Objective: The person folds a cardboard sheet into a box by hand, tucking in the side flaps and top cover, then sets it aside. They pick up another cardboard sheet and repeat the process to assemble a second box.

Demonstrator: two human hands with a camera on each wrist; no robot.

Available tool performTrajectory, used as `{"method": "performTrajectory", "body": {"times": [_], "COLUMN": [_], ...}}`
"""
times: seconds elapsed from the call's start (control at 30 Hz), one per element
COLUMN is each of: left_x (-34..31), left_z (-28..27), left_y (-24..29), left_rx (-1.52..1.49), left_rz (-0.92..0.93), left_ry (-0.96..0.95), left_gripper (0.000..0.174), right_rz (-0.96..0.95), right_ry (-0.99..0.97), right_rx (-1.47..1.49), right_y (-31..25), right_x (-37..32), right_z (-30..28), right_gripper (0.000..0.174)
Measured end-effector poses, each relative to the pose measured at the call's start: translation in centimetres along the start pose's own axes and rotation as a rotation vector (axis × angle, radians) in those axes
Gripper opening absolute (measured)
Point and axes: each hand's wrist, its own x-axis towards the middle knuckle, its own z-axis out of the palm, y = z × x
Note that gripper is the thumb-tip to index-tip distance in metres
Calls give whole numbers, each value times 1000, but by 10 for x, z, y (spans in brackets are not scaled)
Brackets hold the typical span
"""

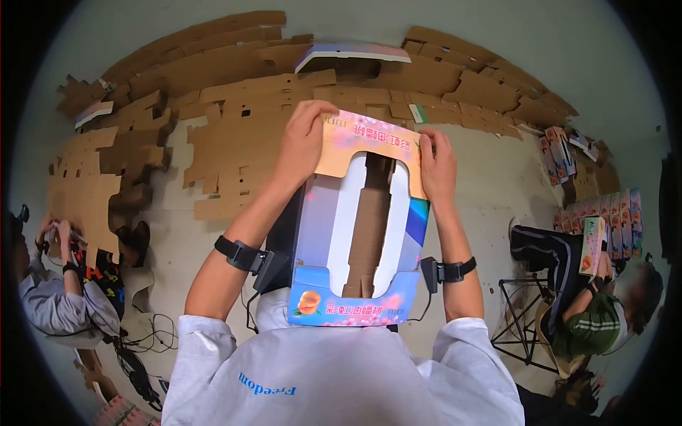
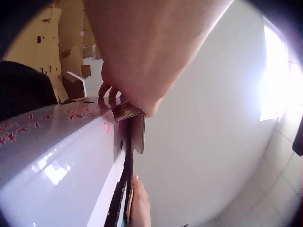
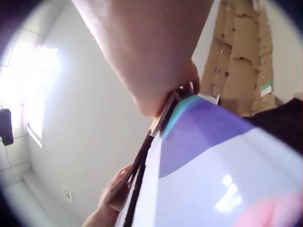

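Note:
A colourful printed carton (image 1: 344,296) with a long opening in its top stands in front of the person's body, brown cardboard showing inside. The left hand (image 1: 307,135) grips its far left corner, fingers curled over the far edge. At the far right corner the right hand (image 1: 438,165) holds the carton by its edge. In the left wrist view the left hand (image 2: 125,90) bends over the corner of the carton (image 2: 52,175). The right wrist view shows the right hand (image 3: 165,90) around the corner beside a purple and teal printed side (image 3: 199,132).
Flattened brown cardboard (image 1: 241,106) covers the floor ahead and to the left. A seated person (image 1: 57,284) handles cardboard at the left; another (image 1: 597,305) at the right holds a printed box (image 1: 591,245). Printed cartons (image 1: 618,220) are stacked at the right. A black stand (image 1: 522,319) is nearby.

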Motion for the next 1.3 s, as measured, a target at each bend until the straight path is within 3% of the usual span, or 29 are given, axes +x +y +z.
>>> {"method": "performTrajectory", "body": {"times": [0.07,0.1,0.2,0.3,0.4,0.5,0.6,0.7,0.8,0.9,1.0,1.1,1.2,1.3], "left_x": [-1,0,-1,3,14,12,-8,-7,-6,-6,-49,-78,-82,-85], "left_z": [-2,-6,-6,-7,-3,-4,6,3,2,6,15,13,14,10], "left_y": [19,18,25,30,31,35,15,19,35,36,65,82,85,84], "left_rx": [10,84,278,356,341,307,200,250,653,1081,828,819,887,809], "left_rz": [-140,-60,20,0,-142,-147,146,104,66,456,345,252,211,193], "left_ry": [-28,-82,-119,-84,-89,-81,87,-12,-217,-220,-360,-390,-442,-428], "left_gripper": [26,28,28,28,28,28,26,27,33,40,63,84,90,86], "right_rz": [11,17,345,401,419,366,340,335,353,202,-83,-129,-54,-96], "right_ry": [-20,-28,1,-41,-46,-4,-10,-13,-27,-77,-116,-218,-283,-248], "right_rx": [-5,-14,127,91,101,57,56,77,63,70,-459,-360,-501,-412], "right_y": [4,7,10,-8,-12,-5,-7,0,-3,-1,-19,-52,-74,-67], "right_x": [-4,-6,-7,-10,-12,-14,-15,-14,-15,-16,-39,-84,-104,-106], "right_z": [5,6,13,6,4,7,3,5,5,3,-12,-12,-10,-13], "right_gripper": [34,39,49,54,54,53,51,50,53,58,73,88,98,92]}}
